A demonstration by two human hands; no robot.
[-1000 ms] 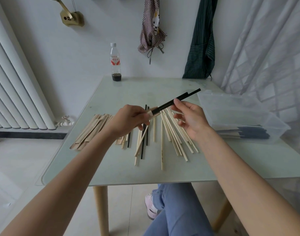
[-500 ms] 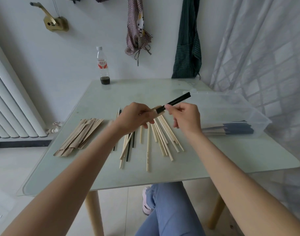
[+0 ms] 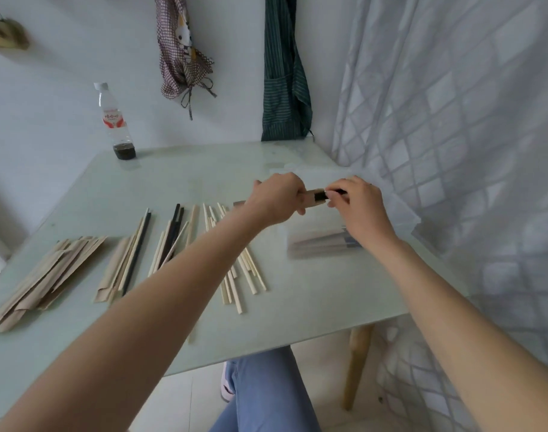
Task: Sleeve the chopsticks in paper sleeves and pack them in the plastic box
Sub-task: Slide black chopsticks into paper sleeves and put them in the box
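Observation:
My left hand [image 3: 277,199] grips a brown paper sleeve [image 3: 311,198] held level above the table. A black chopstick pair [image 3: 321,195] sticks a short way out of the sleeve's right end, and my right hand [image 3: 355,202] pinches that black end. Both hands hover over the clear plastic box [image 3: 400,213], which holds sleeved chopsticks [image 3: 322,244] lying flat. Loose wooden chopsticks [image 3: 241,272] and black chopsticks [image 3: 173,232] lie spread on the table. A pile of empty paper sleeves [image 3: 42,275] sits at the left.
A pale glass table [image 3: 313,307] carries everything. A plastic bottle [image 3: 115,123] with dark liquid stands at the far left corner by the wall. Cloths hang on the wall, and a white curtain [image 3: 453,120] falls close to the table's right edge.
The black chopsticks have slid much further into the sleeve. Both hands have moved right, over the plastic box, and the view has swung to the right.

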